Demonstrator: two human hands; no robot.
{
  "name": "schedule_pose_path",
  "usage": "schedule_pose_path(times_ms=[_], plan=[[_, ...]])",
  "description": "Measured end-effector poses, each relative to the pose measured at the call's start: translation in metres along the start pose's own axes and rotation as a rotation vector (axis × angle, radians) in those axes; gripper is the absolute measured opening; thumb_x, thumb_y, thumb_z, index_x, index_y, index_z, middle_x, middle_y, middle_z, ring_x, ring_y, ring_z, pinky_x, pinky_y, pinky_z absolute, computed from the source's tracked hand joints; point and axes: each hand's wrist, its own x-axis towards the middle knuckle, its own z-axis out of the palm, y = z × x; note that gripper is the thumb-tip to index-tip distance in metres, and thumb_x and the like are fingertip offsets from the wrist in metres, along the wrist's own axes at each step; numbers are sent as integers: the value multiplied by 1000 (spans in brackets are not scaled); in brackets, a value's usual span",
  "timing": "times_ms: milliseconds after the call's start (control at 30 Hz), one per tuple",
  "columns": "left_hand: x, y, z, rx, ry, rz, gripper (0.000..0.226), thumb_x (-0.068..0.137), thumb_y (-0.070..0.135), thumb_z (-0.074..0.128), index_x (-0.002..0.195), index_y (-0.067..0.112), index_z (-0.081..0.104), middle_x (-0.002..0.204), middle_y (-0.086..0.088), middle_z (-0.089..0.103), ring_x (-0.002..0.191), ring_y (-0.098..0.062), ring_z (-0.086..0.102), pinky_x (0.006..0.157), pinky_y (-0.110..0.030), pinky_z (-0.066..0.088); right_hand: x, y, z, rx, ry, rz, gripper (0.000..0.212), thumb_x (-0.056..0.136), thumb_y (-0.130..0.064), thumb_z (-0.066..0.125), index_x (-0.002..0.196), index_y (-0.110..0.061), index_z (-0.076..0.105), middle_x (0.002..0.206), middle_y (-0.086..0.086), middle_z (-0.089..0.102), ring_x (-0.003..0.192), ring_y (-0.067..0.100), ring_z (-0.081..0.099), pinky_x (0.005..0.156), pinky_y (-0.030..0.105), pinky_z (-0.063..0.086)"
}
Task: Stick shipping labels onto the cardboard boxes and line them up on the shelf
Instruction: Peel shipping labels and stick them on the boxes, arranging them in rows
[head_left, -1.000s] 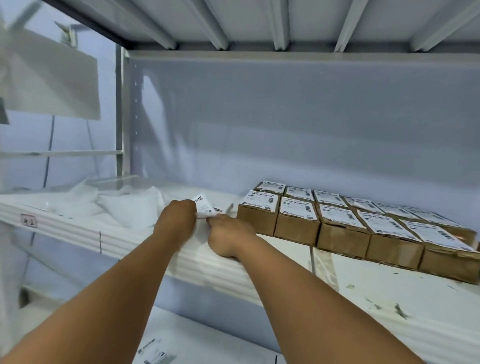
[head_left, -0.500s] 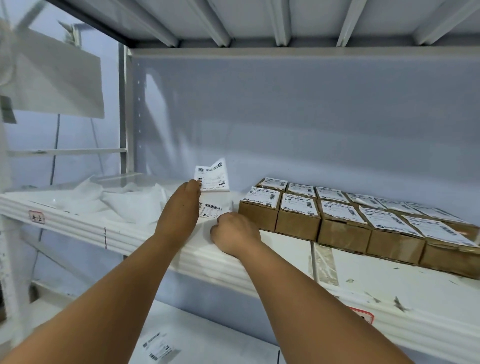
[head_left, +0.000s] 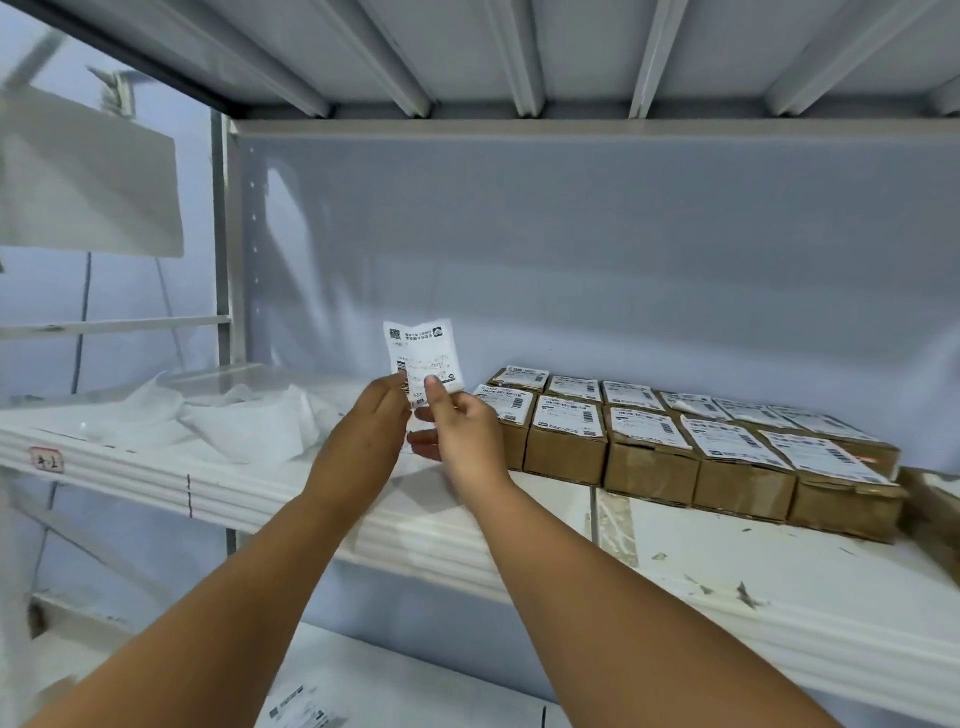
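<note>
Above the front lip of the shelf (head_left: 779, 587), left of the box block: label handling under way. From centre toward 3 o'clock, two rows of cardboard boxes (head_left: 649, 457), touching side by side, white labels on the tops. At 9 o'clock, a heap of white wrapping (head_left: 244, 421). Between heap and boxes, left hand (head_left: 363, 436) and right hand (head_left: 462, 426) raised together, sharing one shipping label (head_left: 423, 353), upright, print toward the camera, clear of every box.

Risks, as judged:
- Thin sheet, slightly bowed; likely to curl and stick to itself or to the fingers if the backing is already off (cannot tell).
- Crooked or creased placement if pressed down from one corner only.
- Nearest box close at 3 o'clock of the right hand; a careless sweep that way liable to knock the row out of line.

Pose:
- Both forearms extended forward and up, converging.
- Left fingers straight, pressed together, tips at the label's lower-left corner, thumb hidden; apparently pinching.
- Right thumb flat on the label's lower edge, remaining fingers curled behind, pinching.
</note>
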Motion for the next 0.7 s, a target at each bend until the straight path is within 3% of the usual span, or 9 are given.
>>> schedule_pose_path(times_ms=[100,167,233,333,400,467,600,700], plan=[[-7,17,4,4,89,119,18,81,-9,63,96,1,65,121,-17,59,106,-16,55,76,-31,52,-7,-14,-10,-35,124,8,16,92,-20,58,86,-6,62,79,6,68,63,23,67,68,38,59],[-11,31,7,-41,139,133,13,79,-3,69,89,4,66,120,-14,60,104,-12,53,78,-25,48,-13,-20,-24,-123,198,-4,11,89,-16,54,86,-12,63,83,4,69,77,26,69,75,41,58],[-14,54,6,-215,185,16,16,84,7,67,100,7,66,132,-9,51,105,-12,56,82,-14,45,-22,-28,-43,-161,225,-12,14,89,-14,50,85,-20,62,84,-1,69,83,24,69,75,37,56],[-9,92,-2,-612,267,-375,45,89,17,63,131,14,48,145,-1,29,96,-13,58,75,-1,40,-33,-36,-71,-196,184,-17,19,91,-13,48,81,-25,60,81,-6,68,81,21,68,78,39,56],[-1,109,-5,-738,312,-573,58,89,21,62,140,21,35,143,-1,32,101,-16,56,82,-14,42,-40,-42,-91,-272,176,-27,22,93,-13,47,80,-25,59,80,-5,67,78,21,65,75,36,54],[5,118,-2,-823,283,-695,53,91,19,59,138,27,36,133,0,47,102,-16,57,83,-25,45,-48,-45,-111,-339,163,-46,23,93,-14,46,77,-24,58,80,-1,66,74,21,60,68,33,47],[6,142,16,-944,151,-715,28,92,4,50,103,29,57,106,-1,63,87,-21,64,70,-38,57,-63,-51,-156,-340,95,15,25,95,-38,51,83,-19,62,94,12,71,74,19,61,72,30,46],[3,167,29,-959,18,-655,24,93,1,47,92,21,61,90,3,64,73,-14,61,50,-25,52,-70,-59,-194,43,22,193,45,91,-55,49,90,-13,67,86,6,72,79,23,66,77,37,53]])
